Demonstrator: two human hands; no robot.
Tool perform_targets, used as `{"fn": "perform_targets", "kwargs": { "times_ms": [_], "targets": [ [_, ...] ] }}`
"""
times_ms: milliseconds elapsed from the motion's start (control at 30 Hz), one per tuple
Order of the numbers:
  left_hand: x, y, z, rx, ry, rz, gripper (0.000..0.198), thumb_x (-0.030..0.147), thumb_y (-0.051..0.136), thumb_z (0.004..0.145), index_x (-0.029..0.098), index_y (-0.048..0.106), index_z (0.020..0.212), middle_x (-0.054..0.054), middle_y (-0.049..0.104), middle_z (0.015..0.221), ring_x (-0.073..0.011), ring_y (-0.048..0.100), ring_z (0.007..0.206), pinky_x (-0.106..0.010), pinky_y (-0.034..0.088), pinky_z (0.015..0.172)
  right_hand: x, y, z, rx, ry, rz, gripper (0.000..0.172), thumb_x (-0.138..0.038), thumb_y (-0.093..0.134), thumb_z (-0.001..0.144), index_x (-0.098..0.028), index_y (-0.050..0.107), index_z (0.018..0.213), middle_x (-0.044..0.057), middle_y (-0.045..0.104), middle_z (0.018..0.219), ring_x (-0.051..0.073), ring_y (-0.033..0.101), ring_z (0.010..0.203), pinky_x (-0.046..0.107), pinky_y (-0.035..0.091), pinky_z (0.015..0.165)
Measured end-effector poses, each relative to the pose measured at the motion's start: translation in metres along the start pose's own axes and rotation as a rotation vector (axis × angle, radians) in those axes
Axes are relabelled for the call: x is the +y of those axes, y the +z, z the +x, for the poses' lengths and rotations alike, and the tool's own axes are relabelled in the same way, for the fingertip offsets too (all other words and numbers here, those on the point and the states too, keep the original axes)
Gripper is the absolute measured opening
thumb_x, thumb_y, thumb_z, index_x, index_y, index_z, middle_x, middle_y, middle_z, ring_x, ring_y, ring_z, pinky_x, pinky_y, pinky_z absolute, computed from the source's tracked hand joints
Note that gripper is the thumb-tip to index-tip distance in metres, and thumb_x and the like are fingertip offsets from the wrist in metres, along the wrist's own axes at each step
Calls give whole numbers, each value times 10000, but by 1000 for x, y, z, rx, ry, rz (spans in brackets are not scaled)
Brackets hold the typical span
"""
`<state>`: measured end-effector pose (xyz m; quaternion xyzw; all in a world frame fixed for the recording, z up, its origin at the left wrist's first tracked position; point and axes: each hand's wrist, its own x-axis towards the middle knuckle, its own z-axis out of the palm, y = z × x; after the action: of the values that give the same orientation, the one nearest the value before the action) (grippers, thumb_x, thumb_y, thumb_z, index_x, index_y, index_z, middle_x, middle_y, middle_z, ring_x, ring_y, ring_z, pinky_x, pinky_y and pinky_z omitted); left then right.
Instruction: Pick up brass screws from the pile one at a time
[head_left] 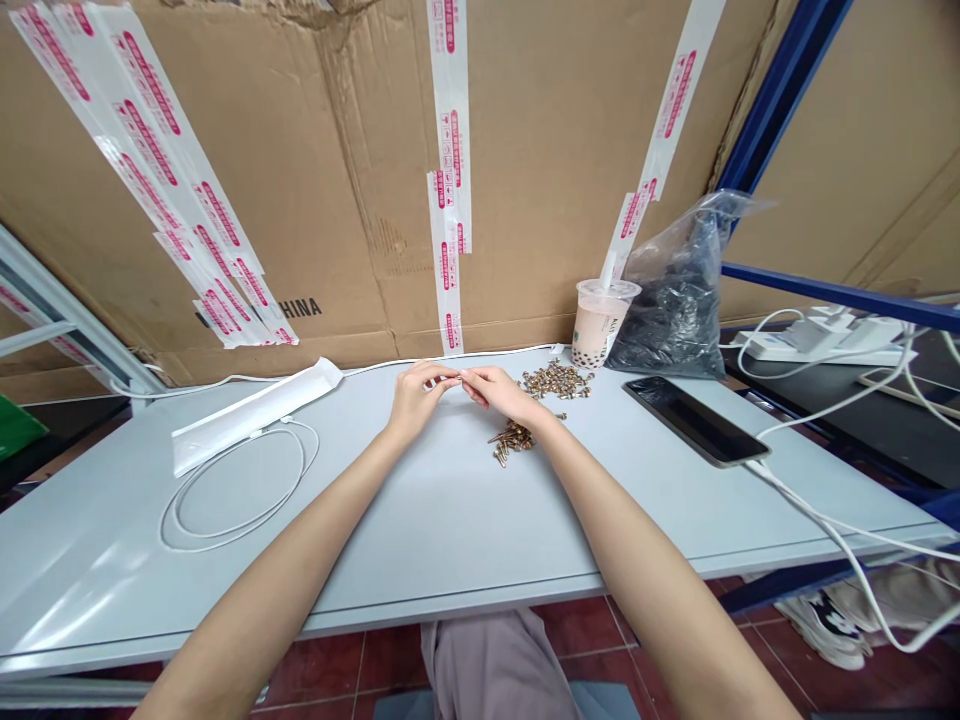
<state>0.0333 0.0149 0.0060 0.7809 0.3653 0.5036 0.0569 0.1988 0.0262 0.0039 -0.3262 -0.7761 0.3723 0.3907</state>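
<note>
My left hand (417, 396) and my right hand (496, 388) meet above the middle of the grey table (442, 530), fingertips pinched together. Something small sits between the fingertips, mostly hidden and too small to name. Just right of my right hand lies a loose pile of small brass-coloured fasteners (559, 380). Nearer to me, partly behind my right wrist, is a second pile of brass-coloured screws (513, 438).
A lidded cup of bubble tea (597, 325) stands behind the piles, beside a clear bag of black items (671, 310). A phone (694, 420) on a white cable lies right. At left are a white paper sleeve (255, 412) and a coiled cable (169, 520). Cardboard (375, 180) walls the back.
</note>
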Motion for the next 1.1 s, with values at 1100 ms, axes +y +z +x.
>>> {"fn": "perform_targets", "kwargs": {
  "times_ms": [1100],
  "targets": [
    [-1, 10, -5, -26, -18, -21, 202, 351, 610, 752, 176, 692, 812, -51, 660, 730, -142, 510, 630, -284, 431, 633, 5, -4, -2, -2, 38, -43, 486, -533, 295, 853, -161, 403, 560, -34, 334, 512, 85, 304, 496, 227, 255, 524]
  ]
}}
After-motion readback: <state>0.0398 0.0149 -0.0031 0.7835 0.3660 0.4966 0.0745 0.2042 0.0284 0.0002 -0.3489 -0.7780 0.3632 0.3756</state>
